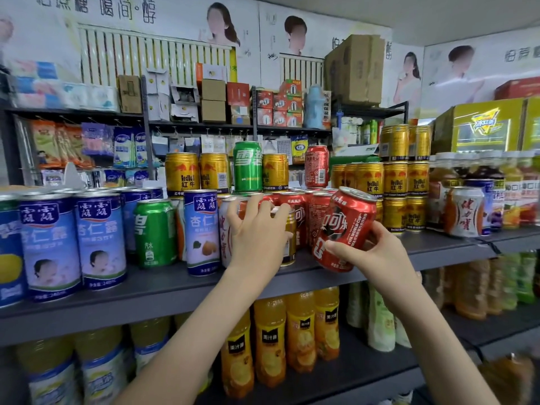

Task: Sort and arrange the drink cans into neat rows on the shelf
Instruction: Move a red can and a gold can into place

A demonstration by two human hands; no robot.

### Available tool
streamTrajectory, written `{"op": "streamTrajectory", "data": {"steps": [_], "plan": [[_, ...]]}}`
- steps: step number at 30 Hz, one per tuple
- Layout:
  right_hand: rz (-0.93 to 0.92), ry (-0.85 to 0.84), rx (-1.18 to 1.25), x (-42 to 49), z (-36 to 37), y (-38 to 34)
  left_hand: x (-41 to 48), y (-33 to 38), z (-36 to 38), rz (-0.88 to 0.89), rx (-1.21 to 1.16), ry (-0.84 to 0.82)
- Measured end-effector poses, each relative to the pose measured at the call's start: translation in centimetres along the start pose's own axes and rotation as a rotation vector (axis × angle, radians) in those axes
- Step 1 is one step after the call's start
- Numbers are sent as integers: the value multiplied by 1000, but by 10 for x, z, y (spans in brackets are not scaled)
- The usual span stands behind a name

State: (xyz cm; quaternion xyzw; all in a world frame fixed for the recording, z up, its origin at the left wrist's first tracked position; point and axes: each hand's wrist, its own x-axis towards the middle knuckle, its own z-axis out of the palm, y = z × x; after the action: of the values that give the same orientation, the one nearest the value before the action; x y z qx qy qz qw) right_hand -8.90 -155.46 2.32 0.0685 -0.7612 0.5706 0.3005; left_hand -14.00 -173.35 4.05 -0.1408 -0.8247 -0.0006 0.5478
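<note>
**Red cola can held tilted at the shelf edge**

Both forearms reach up from below toward the grey shelf [163,290]. Right hand [371,252] grasps a red cola can [343,229] from beneath, tipped to the right just in front of the shelf edge; its side reads "FIFA WORLD CUP" beside large white Chinese characters. Left hand [257,226] curls its fingers over the top of a gold can [289,238] standing on the shelf among red cans [295,211]. Left of it stand tall blue-and-white cans [100,241] printed "杏仁露" and "240mL", with a green can [155,232] between them. Behind, gold cans [181,173] read "RedBull 红牛", one green can [247,166] stacked among them. Orange juice bottles [270,340] fill the shelf below.
</note>
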Motion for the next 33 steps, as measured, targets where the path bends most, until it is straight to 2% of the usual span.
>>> {"op": "streamTrajectory", "data": {"steps": [4, 15, 20, 24, 28, 33], "plan": [[-1, -11, 1, 5, 5, 5, -3, 2, 5, 8, -98, 0], [-22, -14, 32, 12, 12, 18, -17, 26, -3, -166, -438, -86], [-32, -11, 48, 13, 11, 21, -25, 34, -1, -294, -509, -238], [-25, -12, 56, 12, 10, 22, -26, 32, -7, -269, -638, -145], [-23, -37, 54, 10, 13, 19, -31, 19, -43, -247, -733, -20], [-58, -153, -4, 14, 35, 9, -28, -22, -105, -340, -1074, 71]]}}
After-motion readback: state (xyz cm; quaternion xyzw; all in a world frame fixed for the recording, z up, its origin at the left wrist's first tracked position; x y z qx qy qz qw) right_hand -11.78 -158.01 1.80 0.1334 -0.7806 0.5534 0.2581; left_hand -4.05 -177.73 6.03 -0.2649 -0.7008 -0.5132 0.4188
